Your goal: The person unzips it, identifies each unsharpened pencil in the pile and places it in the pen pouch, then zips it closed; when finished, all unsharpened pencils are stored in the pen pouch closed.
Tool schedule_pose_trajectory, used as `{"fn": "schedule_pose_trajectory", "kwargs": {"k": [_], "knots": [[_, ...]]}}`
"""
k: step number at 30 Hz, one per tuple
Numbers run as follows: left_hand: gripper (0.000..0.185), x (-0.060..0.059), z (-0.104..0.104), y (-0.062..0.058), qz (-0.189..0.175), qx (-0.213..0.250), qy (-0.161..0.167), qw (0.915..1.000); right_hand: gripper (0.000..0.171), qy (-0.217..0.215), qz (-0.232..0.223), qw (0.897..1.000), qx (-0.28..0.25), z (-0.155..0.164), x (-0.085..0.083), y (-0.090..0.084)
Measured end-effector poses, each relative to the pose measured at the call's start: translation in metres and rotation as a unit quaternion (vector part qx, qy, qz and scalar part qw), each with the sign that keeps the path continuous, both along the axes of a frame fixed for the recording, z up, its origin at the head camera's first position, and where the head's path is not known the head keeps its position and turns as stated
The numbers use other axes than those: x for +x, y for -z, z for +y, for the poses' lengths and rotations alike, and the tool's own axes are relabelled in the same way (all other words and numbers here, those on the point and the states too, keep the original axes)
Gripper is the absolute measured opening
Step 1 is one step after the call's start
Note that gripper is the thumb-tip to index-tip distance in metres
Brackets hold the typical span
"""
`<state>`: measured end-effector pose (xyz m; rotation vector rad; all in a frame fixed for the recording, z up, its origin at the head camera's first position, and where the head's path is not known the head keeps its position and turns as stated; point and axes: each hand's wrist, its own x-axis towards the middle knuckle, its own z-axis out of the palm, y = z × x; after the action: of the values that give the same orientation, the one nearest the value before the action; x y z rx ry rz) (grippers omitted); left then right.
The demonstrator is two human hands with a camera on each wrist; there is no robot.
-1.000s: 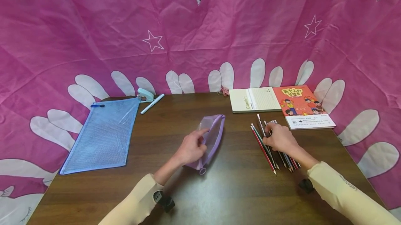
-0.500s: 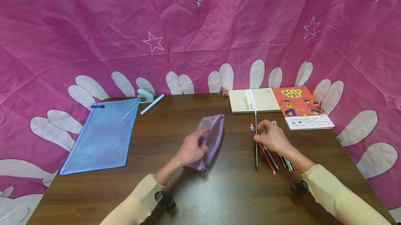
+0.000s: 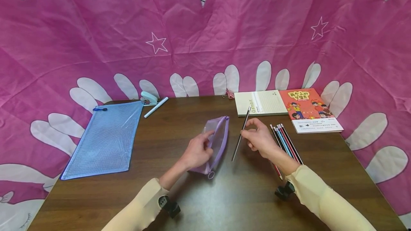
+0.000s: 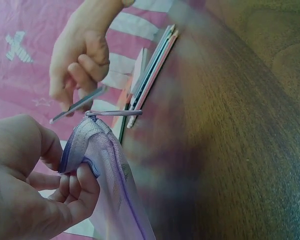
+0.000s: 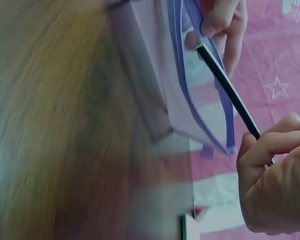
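Note:
My left hand (image 3: 197,151) grips one side of a purple mesh zipper pouch (image 3: 221,140), whose mouth gapes toward the right. In the left wrist view, thumb and fingers pinch the pouch's edge (image 4: 72,150). My right hand (image 3: 260,137) pinches a dark pencil (image 3: 238,144) near its middle, just right of the pouch. Seen from the right wrist, one end of this pencil (image 5: 227,87) overlaps the pouch's opening. To the right, several pencils (image 3: 285,140) in black, blue and red lie side by side on the table, partly hidden behind the right forearm.
A blue mesh zipper folder (image 3: 102,140) lies at the left, with a mint stapler (image 3: 149,98) and a pale blue pen (image 3: 156,107) by its top corner. At the back right are a Gambit notebook (image 3: 266,102), a red book (image 3: 308,104) and a pink binder clip (image 3: 229,94).
My right hand has picked one pencil out of the group and carried it left to beside the pouch. The left hand has stayed in place on the pouch.

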<state>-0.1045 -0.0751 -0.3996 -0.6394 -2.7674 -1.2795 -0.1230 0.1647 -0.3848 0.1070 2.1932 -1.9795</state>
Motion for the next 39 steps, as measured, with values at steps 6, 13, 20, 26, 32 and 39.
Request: {"fn": "schedule_pose_trajectory", "kwargs": {"k": [6, 13, 20, 26, 32, 39], "knots": [[0.065, 0.0, 0.001, 0.0, -0.002, 0.001, -0.002, 1.0, 0.029, 0.024, -0.007, 0.999, -0.039, -0.025, -0.001, 0.003], [0.066, 0.0, 0.002, -0.001, -0.021, 0.008, -0.005, 0.9997, 0.028, 0.038, -0.018, 0.997, -0.059, -0.05, 0.001, 0.011], [0.064, -0.001, 0.001, 0.0, -0.02, 0.013, -0.009, 0.9997, 0.029, 0.009, -0.021, 0.999, -0.031, -0.063, 0.006, 0.016], [0.064, -0.002, 0.003, 0.001, -0.022, 0.02, -0.015, 0.9995, 0.031, 0.006, -0.03, 1.0, 0.008, -0.07, 0.008, 0.018], [0.065, -0.001, 0.005, 0.0, -0.021, 0.03, -0.021, 0.9991, 0.032, 0.001, -0.015, 0.999, 0.051, -0.075, 0.009, 0.017], [0.065, 0.0, 0.004, -0.001, -0.013, 0.033, -0.034, 0.9988, 0.035, 0.005, 0.024, 0.995, 0.095, -0.078, 0.011, 0.015]]}}
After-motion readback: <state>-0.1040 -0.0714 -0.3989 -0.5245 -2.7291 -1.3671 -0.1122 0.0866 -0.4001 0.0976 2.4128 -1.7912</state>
